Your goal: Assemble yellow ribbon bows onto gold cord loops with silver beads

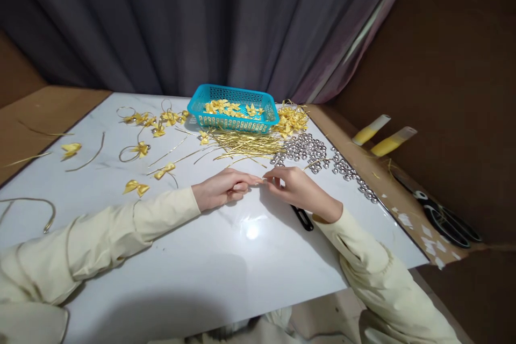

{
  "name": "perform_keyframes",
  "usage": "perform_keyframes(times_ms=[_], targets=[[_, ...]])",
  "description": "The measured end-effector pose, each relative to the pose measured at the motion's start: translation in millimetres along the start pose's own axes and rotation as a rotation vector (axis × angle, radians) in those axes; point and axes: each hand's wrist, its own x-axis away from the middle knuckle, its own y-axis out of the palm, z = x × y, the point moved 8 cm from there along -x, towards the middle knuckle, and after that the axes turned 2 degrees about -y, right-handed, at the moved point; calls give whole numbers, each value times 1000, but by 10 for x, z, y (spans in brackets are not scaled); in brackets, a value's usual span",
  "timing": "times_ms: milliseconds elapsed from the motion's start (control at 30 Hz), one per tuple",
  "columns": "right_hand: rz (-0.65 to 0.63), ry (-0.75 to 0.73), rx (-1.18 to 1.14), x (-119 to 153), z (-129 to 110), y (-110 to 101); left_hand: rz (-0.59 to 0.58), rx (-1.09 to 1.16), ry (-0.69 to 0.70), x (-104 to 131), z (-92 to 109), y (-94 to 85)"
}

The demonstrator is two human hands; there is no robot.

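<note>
My left hand point(221, 188) and my right hand point(296, 189) meet fingertip to fingertip over the white table. Both are closed in a pinch. Something tiny and pale shows where the fingertips come together, too small to name. A gold cord point(318, 162) runs out beyond the back of my right hand; whether it is held or lies on the table I cannot tell. Under my right wrist lies a black tool point(303, 219), partly hidden. Just beyond my fingers are a bundle of gold cords point(250, 144) and a heap of small silver rings point(303, 149).
A turquoise basket point(234, 90) with yellow bows stands at the back, beside a pile of yellow bows point(292, 120). More bows point(136, 188) and loose cords lie to the left. Black-handled scissors point(445, 224) and two yellow-filled tubes point(394, 141) are at the right.
</note>
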Motion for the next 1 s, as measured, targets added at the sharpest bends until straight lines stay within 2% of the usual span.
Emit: perform_keyframes(times_ms=[167, 400, 600, 767, 1000], targets=[[14, -28, -21, -12, 0, 35, 3, -9, -1, -15, -21, -30], [50, 33, 1, -16, 8, 5, 4, -24, -1, -14, -20, -24], [28, 18, -34, -10, 1, -9, -19, -19, 9, -16, -21, -16], [-9, -15, 123, -26, -8, 62, -6, -32, 7, -19, -25, -25], [11, 21, 334, 20, -78, 86, 1, -18, 16, -20, -17, -24]])
